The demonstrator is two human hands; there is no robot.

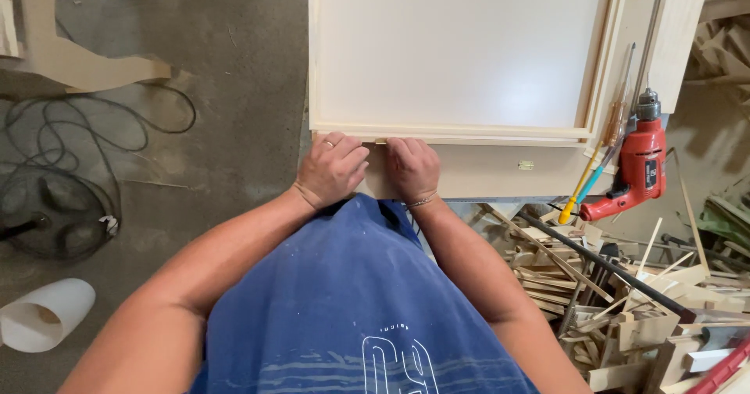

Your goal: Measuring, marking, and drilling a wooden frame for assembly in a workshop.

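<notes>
Both hands pressed the white framed panel's (461, 50) near edge. The left hand (332, 169) and right hand (412, 167) were curled, fingers bent onto the frame, gripping nothing. A red drill (634, 171) lay beside it.

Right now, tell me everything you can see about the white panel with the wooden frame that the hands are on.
The framed panel lies flat on a workbench, a smooth white sheet edged with pale wood strips. Its far side runs out of view. Both the left hand and the right hand press fingertips on the near strip. A red drill rests beside its right edge.

White panel (457, 50), red drill (637, 171)
</notes>
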